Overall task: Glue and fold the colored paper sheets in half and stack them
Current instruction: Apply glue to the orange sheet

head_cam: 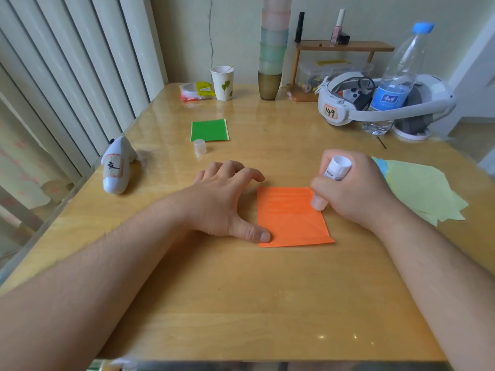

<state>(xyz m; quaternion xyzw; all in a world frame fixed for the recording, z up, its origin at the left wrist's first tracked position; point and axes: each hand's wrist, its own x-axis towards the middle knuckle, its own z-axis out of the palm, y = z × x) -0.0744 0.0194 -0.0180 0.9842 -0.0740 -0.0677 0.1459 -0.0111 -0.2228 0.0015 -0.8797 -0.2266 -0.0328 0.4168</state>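
Orange paper [290, 218] lies flat on the wooden table [241, 303], right in front of the person, with faint shiny streaks across its far half. The right hand [353, 188] is wrapped in a fist around a white glue stick [333, 174], tip pressed down onto the sheet's right edge. The left hand [227, 199] rests beside the sheet with fingers spread and arched, fingertips on the table at the far left corner, thumb touching the near left edge. A folded green paper [209, 130] sits farther back, the glue cap [199, 146] just in front of it. Pale yellow sheets [426, 191] are piled to the right, behind the right hand.
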